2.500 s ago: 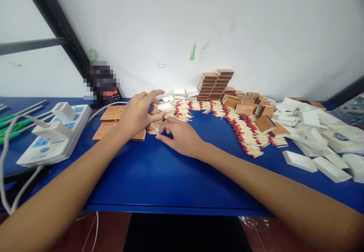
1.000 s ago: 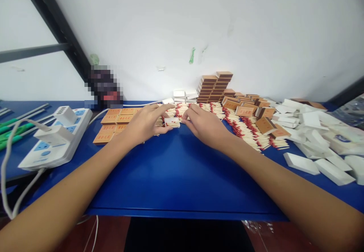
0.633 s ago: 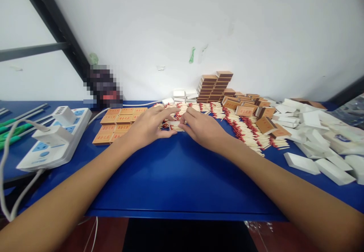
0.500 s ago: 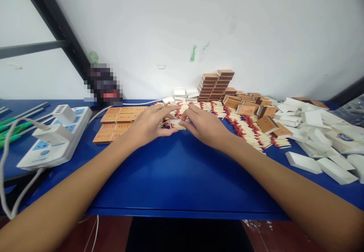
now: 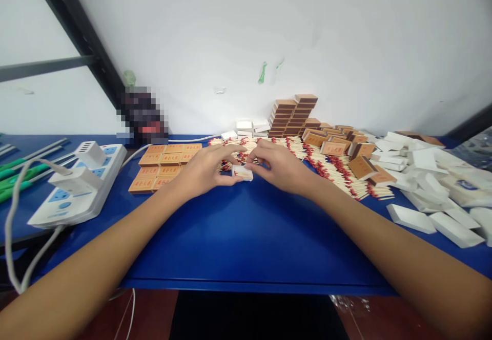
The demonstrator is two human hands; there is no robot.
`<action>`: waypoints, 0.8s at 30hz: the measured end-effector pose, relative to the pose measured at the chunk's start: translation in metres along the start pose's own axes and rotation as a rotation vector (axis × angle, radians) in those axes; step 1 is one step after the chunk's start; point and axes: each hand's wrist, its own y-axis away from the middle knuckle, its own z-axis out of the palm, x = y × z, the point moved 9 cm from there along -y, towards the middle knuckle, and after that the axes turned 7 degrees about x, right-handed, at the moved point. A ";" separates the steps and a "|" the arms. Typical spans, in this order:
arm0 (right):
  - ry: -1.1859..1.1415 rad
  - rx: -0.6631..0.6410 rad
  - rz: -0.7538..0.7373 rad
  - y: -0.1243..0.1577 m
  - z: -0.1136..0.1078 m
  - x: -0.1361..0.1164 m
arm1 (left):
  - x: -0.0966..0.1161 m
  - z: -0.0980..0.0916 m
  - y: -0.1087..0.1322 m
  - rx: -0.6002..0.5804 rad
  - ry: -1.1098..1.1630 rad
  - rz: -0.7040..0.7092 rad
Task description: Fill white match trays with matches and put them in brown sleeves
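Toward the far edge of the blue surface (image 5: 249, 237), your left hand (image 5: 205, 170) holds a white tray (image 5: 243, 173), seemingly between thumb and half-hidden fingers, while your right hand (image 5: 282, 166) bunches at its right end, its grip impossible to tell, both partly screening loose matches (image 5: 338, 174).

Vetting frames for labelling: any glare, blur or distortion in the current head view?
Head view: soft sheen on the blue table, no harsh glare; head view: matches and small white tray slightly soft, fine detail lost; head view: probable wide-angle stretch toward the corners, plus a pixelated patch at left.
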 end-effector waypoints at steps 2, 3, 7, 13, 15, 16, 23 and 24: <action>0.060 0.020 0.065 -0.003 -0.009 0.012 | -0.001 0.002 0.001 -0.014 -0.003 -0.022; 0.091 0.016 0.098 -0.004 -0.011 0.018 | -0.002 0.002 0.001 -0.011 -0.014 -0.030; 0.114 -0.083 0.158 -0.002 -0.001 0.036 | -0.004 -0.005 -0.001 0.032 -0.064 -0.030; 0.125 -0.160 0.198 0.003 0.016 0.039 | -0.003 -0.025 -0.005 0.162 -0.161 -0.021; 0.131 -0.200 0.218 0.004 0.018 0.040 | -0.003 -0.028 -0.005 0.189 -0.192 -0.012; 0.141 -0.216 0.234 0.005 0.018 0.042 | -0.003 -0.029 -0.005 0.193 -0.200 -0.006; 0.186 -0.251 0.257 0.007 0.011 0.048 | -0.010 -0.018 -0.003 0.103 -0.211 -0.031; 0.185 -0.256 0.255 0.007 0.010 0.048 | -0.011 -0.017 -0.003 0.092 -0.204 -0.029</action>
